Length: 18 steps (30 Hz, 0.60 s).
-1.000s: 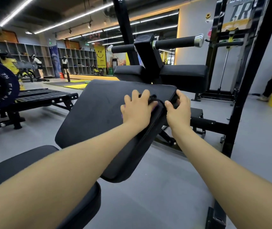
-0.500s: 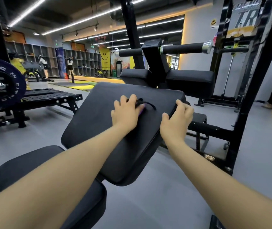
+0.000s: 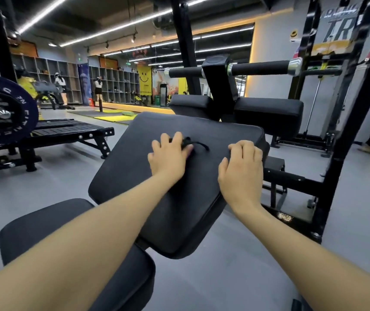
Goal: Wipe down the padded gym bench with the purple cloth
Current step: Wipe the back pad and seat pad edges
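Note:
The black padded bench back slopes up in front of me, with the seat pad below it at the near left. My left hand lies on the upper middle of the back pad, fingers curled over the purple cloth. Only a sliver of purple and a black cord show beside the fingers. My right hand sits on the pad's right edge, with its fingers bent over that edge.
Beyond the pad are two black knee pads and a roller bar on a black frame post. A weight plate and flat platform stand left. Grey floor lies to the right. People stand far back.
My left hand has slid the cloth leftward from the pad's right edge to its upper middle. My right hand has stayed on the right edge.

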{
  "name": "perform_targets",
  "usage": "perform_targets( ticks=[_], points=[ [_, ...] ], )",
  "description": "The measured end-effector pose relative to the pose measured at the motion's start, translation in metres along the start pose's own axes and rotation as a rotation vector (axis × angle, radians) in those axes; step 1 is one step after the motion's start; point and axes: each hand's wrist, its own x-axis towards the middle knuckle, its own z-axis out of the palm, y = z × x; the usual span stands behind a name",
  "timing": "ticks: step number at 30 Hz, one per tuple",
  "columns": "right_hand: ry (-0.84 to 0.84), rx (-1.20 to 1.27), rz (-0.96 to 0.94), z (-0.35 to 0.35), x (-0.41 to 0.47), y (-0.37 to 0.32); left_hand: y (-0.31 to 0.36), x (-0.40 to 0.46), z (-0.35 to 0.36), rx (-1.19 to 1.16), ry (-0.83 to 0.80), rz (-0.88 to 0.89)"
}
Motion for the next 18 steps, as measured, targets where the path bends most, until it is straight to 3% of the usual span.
perform_targets(
  ticks=[4, 10, 18],
  points=[
    [-0.042, -0.032, -0.07, -0.003, 0.002, -0.004, 0.005, 0.001, -0.003, 0.005, 0.003, -0.025],
    [-0.113, 0.036, -0.04, 0.004, 0.007, -0.019, -0.017, -0.056, -0.004, 0.085, 0.072, 0.132],
    [0.05, -0.025, -0.073, 0.019, 0.003, -0.02, -0.017, 0.055, 0.002, -0.091, 0.004, -0.141]
  ],
)
